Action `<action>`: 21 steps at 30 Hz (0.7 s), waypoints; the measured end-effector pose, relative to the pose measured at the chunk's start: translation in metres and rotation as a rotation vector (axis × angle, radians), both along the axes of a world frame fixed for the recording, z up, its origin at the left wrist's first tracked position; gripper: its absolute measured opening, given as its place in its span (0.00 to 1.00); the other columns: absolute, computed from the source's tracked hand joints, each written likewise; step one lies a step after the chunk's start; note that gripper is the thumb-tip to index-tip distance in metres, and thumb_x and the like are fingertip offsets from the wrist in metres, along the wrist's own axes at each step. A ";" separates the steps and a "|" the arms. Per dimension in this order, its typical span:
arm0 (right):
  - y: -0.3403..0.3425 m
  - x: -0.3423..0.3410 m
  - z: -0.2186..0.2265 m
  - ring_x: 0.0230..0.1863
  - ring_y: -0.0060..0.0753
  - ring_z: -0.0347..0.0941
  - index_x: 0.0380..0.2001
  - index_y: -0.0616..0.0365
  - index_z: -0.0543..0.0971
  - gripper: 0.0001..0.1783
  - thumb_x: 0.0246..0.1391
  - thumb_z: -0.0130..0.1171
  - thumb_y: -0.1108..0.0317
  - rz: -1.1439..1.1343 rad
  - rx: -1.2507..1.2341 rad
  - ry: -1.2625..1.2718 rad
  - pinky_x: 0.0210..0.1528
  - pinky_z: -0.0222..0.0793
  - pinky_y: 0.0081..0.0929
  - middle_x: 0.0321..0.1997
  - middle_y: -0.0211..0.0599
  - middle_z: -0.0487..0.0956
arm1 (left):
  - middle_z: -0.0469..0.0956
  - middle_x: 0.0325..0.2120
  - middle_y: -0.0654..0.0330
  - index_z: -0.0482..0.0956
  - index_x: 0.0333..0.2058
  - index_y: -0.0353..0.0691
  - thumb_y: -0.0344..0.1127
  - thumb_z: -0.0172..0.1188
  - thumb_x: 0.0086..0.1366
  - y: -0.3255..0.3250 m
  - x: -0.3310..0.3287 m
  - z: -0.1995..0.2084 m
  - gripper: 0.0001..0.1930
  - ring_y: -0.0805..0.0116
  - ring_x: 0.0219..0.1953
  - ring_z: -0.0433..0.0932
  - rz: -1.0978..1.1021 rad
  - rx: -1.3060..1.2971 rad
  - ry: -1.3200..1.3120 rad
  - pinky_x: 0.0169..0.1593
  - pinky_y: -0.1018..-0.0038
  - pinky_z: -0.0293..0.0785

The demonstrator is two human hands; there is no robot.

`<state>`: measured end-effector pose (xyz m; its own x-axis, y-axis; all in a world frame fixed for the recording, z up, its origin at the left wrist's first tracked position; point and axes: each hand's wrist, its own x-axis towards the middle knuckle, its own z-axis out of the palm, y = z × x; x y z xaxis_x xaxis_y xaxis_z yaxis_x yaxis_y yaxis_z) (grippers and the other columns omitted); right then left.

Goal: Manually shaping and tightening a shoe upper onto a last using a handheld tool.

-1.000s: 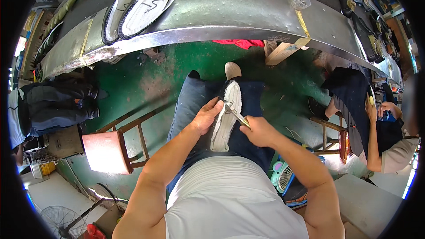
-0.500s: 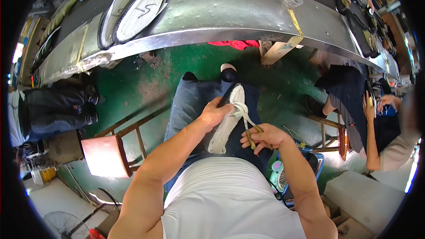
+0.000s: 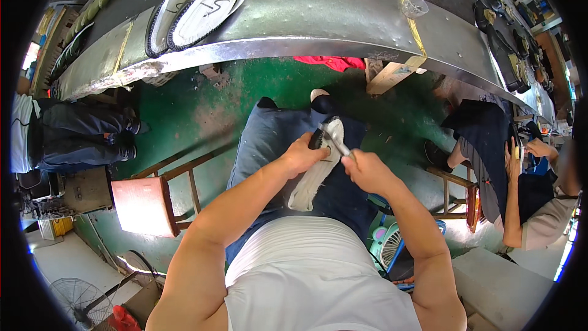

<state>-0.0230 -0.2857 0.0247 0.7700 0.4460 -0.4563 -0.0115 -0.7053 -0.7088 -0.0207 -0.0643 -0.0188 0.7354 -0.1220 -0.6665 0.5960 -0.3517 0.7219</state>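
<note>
A shoe with a white, rough-edged bottom lies bottom up over my lap. My left hand is closed around its dark side near the far end, thumb on the white bottom. In my right hand I grip metal pincers, their pale head slanting up and left onto the shoe's far part. My fist covers the handles. A dark blue apron spreads beneath the shoe.
Ahead runs a metal-edged bench bearing white-bottomed shoes and a clear plastic cup. A stool stands left, a small fan near my right elbow. Co-workers are at both sides.
My right fingers, loosely spread on the parted pincer handles before, have closed into a fist and moved up. The pincers now slant across the shoe. My left hand keeps its hold.
</note>
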 end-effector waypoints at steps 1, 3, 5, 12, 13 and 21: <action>-0.002 -0.005 -0.004 0.34 0.62 0.76 0.33 0.66 0.75 0.21 0.66 0.51 0.55 0.002 -0.058 0.011 0.39 0.72 0.45 0.29 0.55 0.80 | 0.77 0.51 0.47 0.67 0.61 0.30 0.44 0.68 0.58 0.005 0.003 -0.002 0.36 0.59 0.50 0.79 0.015 -0.103 0.055 0.54 0.66 0.75; -0.014 -0.010 0.006 0.34 0.62 0.77 0.33 0.65 0.76 0.19 0.65 0.52 0.56 -0.093 -0.027 0.190 0.39 0.72 0.44 0.30 0.53 0.81 | 0.77 0.51 0.51 0.65 0.61 0.33 0.37 0.69 0.60 0.013 0.007 -0.015 0.34 0.62 0.53 0.77 0.028 -0.262 0.169 0.59 0.63 0.71; -0.022 -0.016 0.024 0.35 0.62 0.78 0.33 0.65 0.77 0.18 0.64 0.54 0.57 -0.184 0.008 0.382 0.40 0.73 0.44 0.31 0.52 0.82 | 0.77 0.51 0.52 0.65 0.61 0.34 0.38 0.69 0.60 0.018 0.010 -0.010 0.34 0.62 0.53 0.77 0.043 -0.318 0.211 0.59 0.63 0.71; -0.010 -0.050 0.022 0.54 0.56 0.75 0.62 0.71 0.67 0.31 0.60 0.57 0.63 0.351 -0.071 0.033 0.58 0.69 0.44 0.52 0.64 0.77 | 0.76 0.54 0.51 0.61 0.64 0.34 0.37 0.68 0.62 0.014 0.017 -0.010 0.35 0.60 0.53 0.77 0.023 -0.433 0.281 0.57 0.59 0.73; -0.002 -0.054 0.020 0.52 0.57 0.76 0.59 0.71 0.69 0.28 0.60 0.57 0.63 0.350 -0.109 -0.108 0.56 0.71 0.44 0.50 0.62 0.78 | 0.77 0.53 0.54 0.63 0.63 0.36 0.37 0.68 0.62 0.013 0.017 -0.008 0.34 0.62 0.54 0.77 0.027 -0.433 0.294 0.58 0.61 0.72; 0.009 -0.065 -0.007 0.39 0.56 0.79 0.43 0.62 0.75 0.14 0.61 0.57 0.63 0.217 -0.005 -0.144 0.41 0.74 0.48 0.39 0.49 0.81 | 0.77 0.52 0.50 0.63 0.62 0.34 0.41 0.68 0.62 0.023 0.013 -0.019 0.35 0.61 0.52 0.78 0.117 -0.445 0.211 0.56 0.62 0.74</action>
<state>-0.0881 -0.2763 0.0176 0.7139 0.6057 -0.3514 0.2411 -0.6837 -0.6888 -0.0078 -0.0408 -0.0382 0.6160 -0.3529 -0.7042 0.7621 0.0409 0.6462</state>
